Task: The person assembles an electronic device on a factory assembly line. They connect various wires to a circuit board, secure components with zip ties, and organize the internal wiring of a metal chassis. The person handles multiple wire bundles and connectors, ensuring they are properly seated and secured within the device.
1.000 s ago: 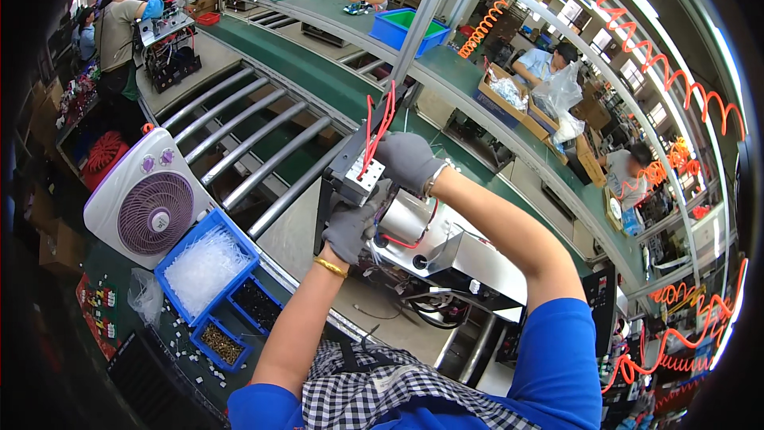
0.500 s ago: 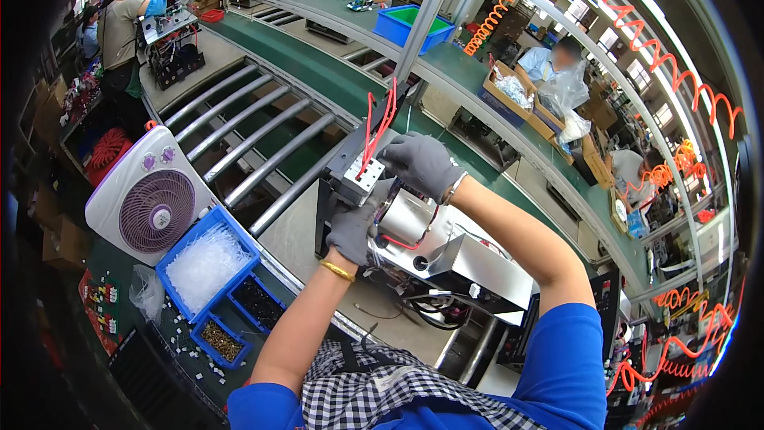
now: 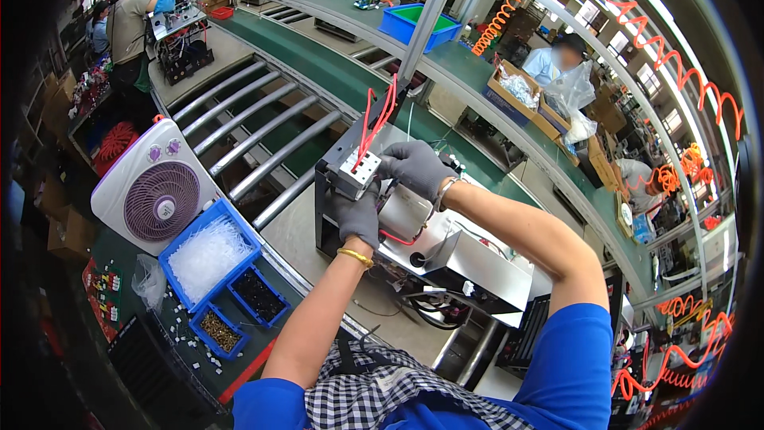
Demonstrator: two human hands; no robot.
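Observation:
A white terminal block with a dark body is held over the left end of a metal chassis. Red wires rise from it. My left hand, in a grey glove, is closed around the block from below. At the block's right side is my right hand, also gloved, its fingers bent together; whatever they pinch is hidden. Beneath both hands a shiny metal cylinder sits on the chassis. Black cables hang at the chassis's near side.
Roller conveyor lies beyond on the left. A white-purple fan stands beside blue bins of clear plastic pieces, black parts and screws. Several people work at benches behind; a metal post rises ahead.
The terminal block has come slightly nearer and lower, with my left hand moving right beneath it. My right hand stays beside it. The whole view has shifted a little.

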